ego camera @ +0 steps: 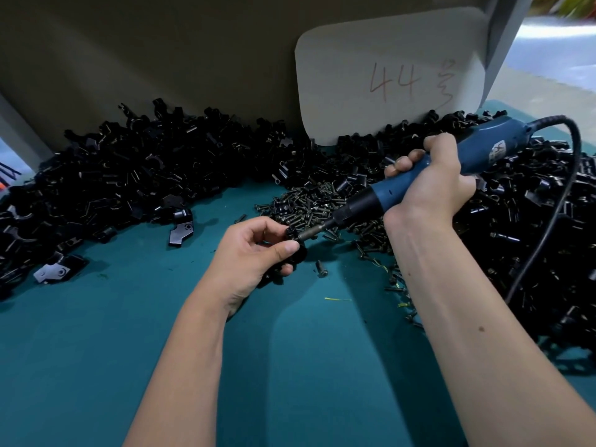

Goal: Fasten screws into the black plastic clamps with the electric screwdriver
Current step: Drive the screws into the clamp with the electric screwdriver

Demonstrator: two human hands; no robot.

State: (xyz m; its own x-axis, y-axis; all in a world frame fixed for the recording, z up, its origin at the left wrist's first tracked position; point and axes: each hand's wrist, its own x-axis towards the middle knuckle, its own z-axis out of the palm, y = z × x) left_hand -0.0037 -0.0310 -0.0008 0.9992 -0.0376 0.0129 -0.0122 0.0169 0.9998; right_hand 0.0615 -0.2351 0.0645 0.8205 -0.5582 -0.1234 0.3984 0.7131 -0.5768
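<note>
Head view, looking down at a teal work surface (129, 317). Left hand (254, 253) curled around a black plastic clamp (295, 250), thumb pressed on top, just above the surface at centre. Right hand (432, 179) wrapped tight around a blue electric screwdriver (451, 159), tilted down-left, bit tip (311, 232) touching the clamp. Black cord (561, 195) looped off to the right. Loose screws (309, 201) heaped just behind the hands. Large pile of black clamps (129, 169) banked along the back and right. White card (387, 75) marked "44" propped upright behind.
</note>
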